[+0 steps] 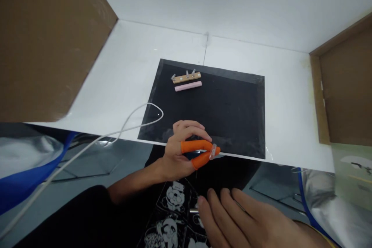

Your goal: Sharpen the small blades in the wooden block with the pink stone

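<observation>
Orange finger covers sit on the thumb and forefinger of my left hand (180, 149), which pinches a small clear plastic piece (213, 151) just off the table's front edge. My right hand (238, 221) is low in the view over my lap, its fingers side by side and curled, its thumb hidden. From under those fingers pokes the end of a thin silvery rod (193, 210); the rest of it is covered. Farther back, a wooden strip (186, 78) carries several small clear plastic pieces and white dots. A pink stick (188, 86) lies just in front of it.
A black mat (226, 104) is taped to the white table (287, 120). Across its left corner loops a white cable (128, 127). Brown cardboard panels (52, 46) stand at left and right, with a white wall behind.
</observation>
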A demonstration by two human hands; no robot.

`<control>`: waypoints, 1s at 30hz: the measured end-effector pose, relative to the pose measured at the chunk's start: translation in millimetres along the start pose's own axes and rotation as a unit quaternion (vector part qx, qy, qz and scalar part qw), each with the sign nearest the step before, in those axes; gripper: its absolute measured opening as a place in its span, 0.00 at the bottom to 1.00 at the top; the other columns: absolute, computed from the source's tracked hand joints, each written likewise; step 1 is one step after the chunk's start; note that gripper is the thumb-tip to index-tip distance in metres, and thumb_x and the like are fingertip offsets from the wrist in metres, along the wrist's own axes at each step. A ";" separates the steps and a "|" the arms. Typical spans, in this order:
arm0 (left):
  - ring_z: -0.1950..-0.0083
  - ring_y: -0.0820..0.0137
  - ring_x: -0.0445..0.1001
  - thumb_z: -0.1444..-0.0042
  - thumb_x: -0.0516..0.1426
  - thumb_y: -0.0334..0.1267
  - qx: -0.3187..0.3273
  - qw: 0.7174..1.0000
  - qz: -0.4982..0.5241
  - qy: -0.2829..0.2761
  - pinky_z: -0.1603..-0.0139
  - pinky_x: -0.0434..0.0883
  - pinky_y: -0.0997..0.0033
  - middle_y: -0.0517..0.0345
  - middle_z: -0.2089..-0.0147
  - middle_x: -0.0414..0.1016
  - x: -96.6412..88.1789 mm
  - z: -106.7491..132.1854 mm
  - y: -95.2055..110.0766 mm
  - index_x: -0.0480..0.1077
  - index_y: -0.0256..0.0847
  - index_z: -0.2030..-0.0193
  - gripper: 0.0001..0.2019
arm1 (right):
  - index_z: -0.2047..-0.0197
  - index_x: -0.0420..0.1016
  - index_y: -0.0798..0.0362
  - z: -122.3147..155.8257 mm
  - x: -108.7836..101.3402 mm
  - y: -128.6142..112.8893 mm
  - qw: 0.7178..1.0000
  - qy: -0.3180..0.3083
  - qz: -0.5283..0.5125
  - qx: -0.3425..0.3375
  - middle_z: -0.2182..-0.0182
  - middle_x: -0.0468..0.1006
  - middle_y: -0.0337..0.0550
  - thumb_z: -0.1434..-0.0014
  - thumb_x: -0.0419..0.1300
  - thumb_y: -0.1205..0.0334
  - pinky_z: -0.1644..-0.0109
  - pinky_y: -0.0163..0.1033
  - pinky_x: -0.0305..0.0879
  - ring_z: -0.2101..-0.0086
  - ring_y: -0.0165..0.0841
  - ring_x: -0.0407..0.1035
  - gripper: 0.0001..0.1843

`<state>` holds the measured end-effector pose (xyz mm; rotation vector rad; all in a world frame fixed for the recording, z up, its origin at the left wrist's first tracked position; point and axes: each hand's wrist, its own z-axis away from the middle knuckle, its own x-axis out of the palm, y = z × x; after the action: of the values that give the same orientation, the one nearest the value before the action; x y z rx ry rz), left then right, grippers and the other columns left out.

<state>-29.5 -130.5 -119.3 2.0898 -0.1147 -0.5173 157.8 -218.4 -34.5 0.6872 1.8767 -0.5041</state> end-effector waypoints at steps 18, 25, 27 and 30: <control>0.54 0.63 0.75 0.44 0.67 0.35 -0.015 1.000 -0.003 -0.019 0.52 0.72 0.59 0.56 0.64 0.80 -1.9 2.6 -0.8 0.75 0.44 0.64 0.05 | 0.49 0.75 0.63 6.5 -5.1 0.6 0.996 -0.022 0.048 0.071 0.58 0.82 0.48 0.30 0.52 0.73 0.56 0.41 0.68 0.61 0.35 0.75 0.13; 0.54 0.64 0.75 0.43 0.67 0.34 0.009 1.000 0.000 -0.024 0.52 0.71 0.60 0.57 0.64 0.79 -1.8 -0.2 -0.1 0.74 0.43 0.63 0.05 | 0.50 0.75 0.60 4.0 -5.8 -1.3 0.997 -0.028 0.034 0.060 0.60 0.83 0.47 0.31 0.48 0.73 0.57 0.40 0.67 0.61 0.34 0.74 0.15; 0.54 0.64 0.75 0.43 0.67 0.33 0.007 1.000 -0.001 -0.025 0.52 0.70 0.61 0.56 0.64 0.79 -2.4 -0.9 0.3 0.74 0.43 0.63 0.05 | 0.51 0.75 0.60 5.3 -6.4 -0.1 0.997 -0.028 0.032 0.068 0.60 0.83 0.48 0.31 0.46 0.74 0.57 0.40 0.68 0.61 0.35 0.75 0.17; 0.55 0.64 0.75 0.43 0.67 0.34 -0.003 1.000 -0.004 -0.028 0.52 0.70 0.59 0.57 0.64 0.79 -3.2 -1.3 0.7 0.74 0.43 0.64 0.05 | 0.54 0.75 0.54 8.4 -5.3 0.5 0.998 -0.059 0.004 -0.007 0.62 0.83 0.39 0.33 0.42 0.78 0.57 0.37 0.67 0.64 0.30 0.74 0.22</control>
<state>-31.8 -129.0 -117.1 2.0709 -0.1359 -0.5806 165.5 -224.5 -32.8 0.6419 1.7648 -0.5142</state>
